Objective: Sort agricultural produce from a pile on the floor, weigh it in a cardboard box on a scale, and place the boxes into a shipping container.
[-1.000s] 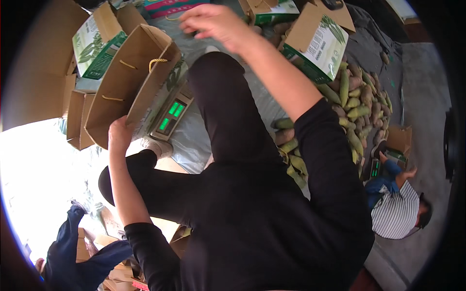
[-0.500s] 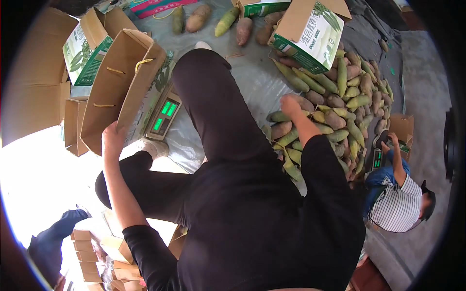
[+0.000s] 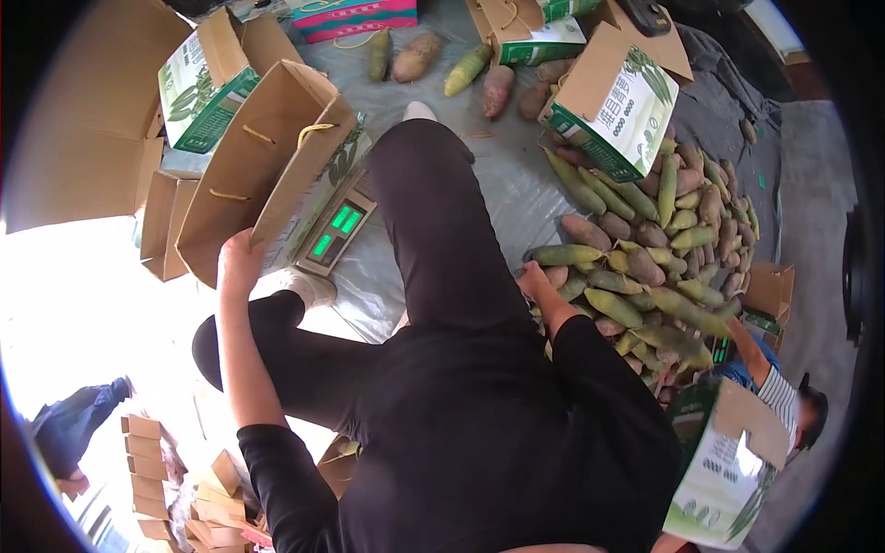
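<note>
Your left hand (image 3: 238,263) has the near corner of the tall carton (image 3: 288,175) pinched, fingers bent over its raw brown cardboard edge. Over at your right hand (image 3: 533,281), the fingers curl in at the near edge of the pile of roots (image 3: 645,263); whether they've closed on one, you can't tell from here. Just beyond them lies a smooth, tapering green root (image 3: 564,254).

The tall carton leans open, deep and slab-sided, twisted yellow cord handles (image 3: 313,132) looping from its walls. Right beside it, the flat scale (image 3: 323,249) shows a glowing green display. The pile is all blunt spindles, some glossy green, some dull reddish-brown, heaped on crinkled grey plastic sheet (image 3: 507,170). A white-and-green carton (image 3: 613,101) tilts at its far edge.

And now the changes! Half a second ago your right hand was farther out over the pile; it's come back toward your knee. Your left hand hasn't let go of that corner. Lower right, a printed carton (image 3: 728,470) has swung into view, and blurred green roots (image 3: 687,318) now show beside the co-worker's arm (image 3: 749,346).
</note>
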{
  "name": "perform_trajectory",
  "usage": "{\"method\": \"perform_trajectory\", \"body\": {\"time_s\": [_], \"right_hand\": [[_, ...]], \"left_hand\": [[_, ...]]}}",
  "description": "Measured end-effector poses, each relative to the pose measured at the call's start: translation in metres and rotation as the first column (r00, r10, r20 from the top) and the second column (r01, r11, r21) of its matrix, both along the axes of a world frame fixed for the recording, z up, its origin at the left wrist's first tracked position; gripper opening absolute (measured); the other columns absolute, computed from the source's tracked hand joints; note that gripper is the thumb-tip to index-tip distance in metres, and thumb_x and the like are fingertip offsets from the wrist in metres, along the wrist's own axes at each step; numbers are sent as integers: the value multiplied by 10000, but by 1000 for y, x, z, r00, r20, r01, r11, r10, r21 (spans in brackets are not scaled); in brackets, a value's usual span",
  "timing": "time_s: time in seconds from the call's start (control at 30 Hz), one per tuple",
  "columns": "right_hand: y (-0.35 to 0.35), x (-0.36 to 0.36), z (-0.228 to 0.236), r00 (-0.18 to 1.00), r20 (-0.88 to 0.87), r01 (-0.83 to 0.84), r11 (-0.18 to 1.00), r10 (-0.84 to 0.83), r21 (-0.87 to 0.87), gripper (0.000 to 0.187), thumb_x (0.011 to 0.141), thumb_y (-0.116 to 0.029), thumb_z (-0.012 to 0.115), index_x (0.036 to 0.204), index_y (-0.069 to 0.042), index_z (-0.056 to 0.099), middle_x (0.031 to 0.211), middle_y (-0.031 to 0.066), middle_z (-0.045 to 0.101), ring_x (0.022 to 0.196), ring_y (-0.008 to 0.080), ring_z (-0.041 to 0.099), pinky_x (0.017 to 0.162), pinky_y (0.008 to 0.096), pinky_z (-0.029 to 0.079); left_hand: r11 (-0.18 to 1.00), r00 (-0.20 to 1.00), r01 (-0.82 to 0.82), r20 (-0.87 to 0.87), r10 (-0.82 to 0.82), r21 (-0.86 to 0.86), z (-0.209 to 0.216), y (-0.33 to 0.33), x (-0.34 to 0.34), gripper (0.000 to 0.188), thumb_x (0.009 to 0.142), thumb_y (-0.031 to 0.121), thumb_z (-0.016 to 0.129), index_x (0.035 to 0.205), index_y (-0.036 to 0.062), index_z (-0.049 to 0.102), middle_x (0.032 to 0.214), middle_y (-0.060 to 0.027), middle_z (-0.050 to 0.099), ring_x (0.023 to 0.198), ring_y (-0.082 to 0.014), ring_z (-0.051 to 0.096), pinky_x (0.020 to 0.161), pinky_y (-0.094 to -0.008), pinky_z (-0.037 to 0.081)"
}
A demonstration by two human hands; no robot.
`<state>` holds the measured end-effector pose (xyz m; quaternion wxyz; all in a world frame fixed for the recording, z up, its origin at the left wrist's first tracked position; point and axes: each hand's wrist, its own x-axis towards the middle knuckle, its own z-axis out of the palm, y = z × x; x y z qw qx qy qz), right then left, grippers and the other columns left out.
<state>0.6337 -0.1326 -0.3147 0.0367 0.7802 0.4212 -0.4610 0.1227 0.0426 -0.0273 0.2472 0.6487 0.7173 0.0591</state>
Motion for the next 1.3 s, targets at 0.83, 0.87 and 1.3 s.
{"method": "perform_trajectory", "body": {"time_s": [0.83, 0.87, 1.3], "right_hand": [[188, -37, 265, 990, -126, 88, 406, 68, 910, 469, 711, 0, 699, 1146, -4, 524, 1019, 98, 560, 963, 214, 556, 840, 304, 453], [201, -45, 284, 949, -300, 234, 415, 100, 879, 460, 730, 3, 690, 1155, 1, 514, 1033, 92, 559, 959, 192, 557, 832, 289, 455], [325, -214, 362, 546, -680, 512, 448, 489, 733, 277, 730, -12, 603, 1000, -22, 546, 913, 141, 590, 872, 325, 584, 765, 348, 491]], "left_hand": [[1000, 994, 14, -110, -14, -1, -4, -4, -8, 276, 758, 78, 536, 1014, 47, 634, 978, -186, 625, 958, -352, 580, 836, -425, 462], [1000, 992, 31, -121, -31, -3, -3, -3, -7, 281, 757, 74, 533, 1018, 48, 633, 983, -185, 626, 960, -351, 580, 840, -427, 462], [998, 998, 61, -30, -61, -5, -9, 3, -7, 273, 760, 130, 561, 1010, 55, 641, 938, -210, 626, 922, -369, 585, 812, -443, 460]]}}
